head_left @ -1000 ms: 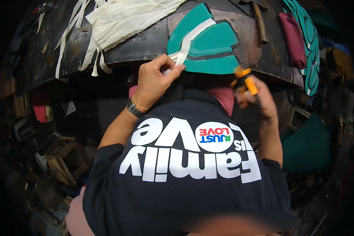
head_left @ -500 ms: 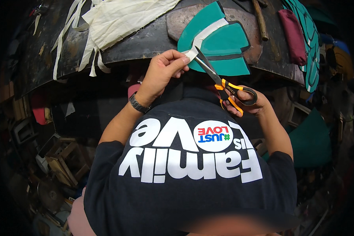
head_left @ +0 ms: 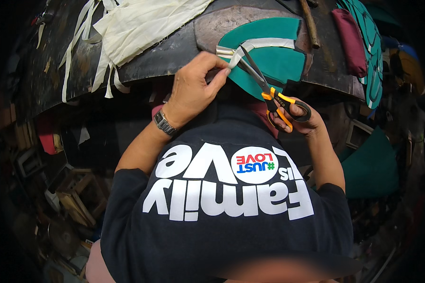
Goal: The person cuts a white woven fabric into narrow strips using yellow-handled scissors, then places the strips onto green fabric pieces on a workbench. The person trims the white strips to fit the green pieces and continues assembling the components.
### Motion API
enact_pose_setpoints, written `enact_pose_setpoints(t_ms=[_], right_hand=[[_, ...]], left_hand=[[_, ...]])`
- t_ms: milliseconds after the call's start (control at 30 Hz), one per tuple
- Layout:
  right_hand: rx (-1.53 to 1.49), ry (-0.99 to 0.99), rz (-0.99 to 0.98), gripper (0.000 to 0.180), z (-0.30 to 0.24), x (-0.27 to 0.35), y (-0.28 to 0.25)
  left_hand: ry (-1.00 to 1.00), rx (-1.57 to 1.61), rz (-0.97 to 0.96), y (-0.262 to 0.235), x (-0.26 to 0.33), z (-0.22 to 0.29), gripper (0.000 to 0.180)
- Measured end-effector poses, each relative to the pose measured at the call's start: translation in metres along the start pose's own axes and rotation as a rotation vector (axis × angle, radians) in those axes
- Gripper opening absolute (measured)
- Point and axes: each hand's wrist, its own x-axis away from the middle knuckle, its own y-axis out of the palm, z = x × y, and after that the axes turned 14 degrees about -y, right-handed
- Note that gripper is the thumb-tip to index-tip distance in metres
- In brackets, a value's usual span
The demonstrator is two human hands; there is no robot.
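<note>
My left hand (head_left: 196, 82) pinches the loose end of a white fabric strip (head_left: 271, 43) between thumb and fingers. The strip runs across a curved green sheet piece (head_left: 285, 61) with dark edges, lying at the table's near edge partly over a flat brownish slab. My right hand (head_left: 301, 118) has its fingers through the handles of orange-and-black scissors (head_left: 270, 90). Their blades are parted, with the tips beside the strip near my left fingertips. Whether the blades touch the strip, I cannot tell.
The dark curved table (head_left: 148, 61) carries a cream cloth with loose strips (head_left: 137, 35) on the left. The brownish slab (head_left: 212, 26) lies under the green piece. At the right are a wooden-handled tool (head_left: 311, 26), a maroon bundle (head_left: 350, 45) and stacked green pieces (head_left: 375, 70).
The green piece has turned clockwise, so its white strip lies more level. My left hand has turned at the wrist, still pinching the strip's end. The scissors have shifted slightly right.
</note>
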Motion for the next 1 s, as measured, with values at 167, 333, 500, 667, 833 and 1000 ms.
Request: enact_pose_setpoints(t_ms=[167,333,500,667,833,1000], right_hand=[[0.038,-0.026,0.031,0.059,-0.011,-0.007,-0.002],[0.235,0.008,0.044,0.052,-0.046,-0.012,0.0],[-0.04,0.107,0.192,0.049,-0.037,-0.001,0.025],[-0.359,0.022,0.213,0.042,-0.001,0.001,0.041],[-0.438,-0.049,0.292,0.039,0.013,0.002,0.057],[-0.437,-0.072,0.366,0.037,0.016,0.003,0.067]], left_hand=[[0.169,-0.158,-0.085,-0.02,-0.029,0.01,0.009],[-0.027,-0.087,-0.021,-0.009,-0.023,0.011,0.011],[-0.096,0.127,0.056,0.011,-0.014,0.007,0.012],[-0.148,0.466,0.026,0.018,-0.02,-0.004,0.013],[-0.14,0.522,0.012,0.023,-0.022,-0.009,0.013],[-0.118,0.53,0.009,0.024,-0.021,-0.011,0.012]])
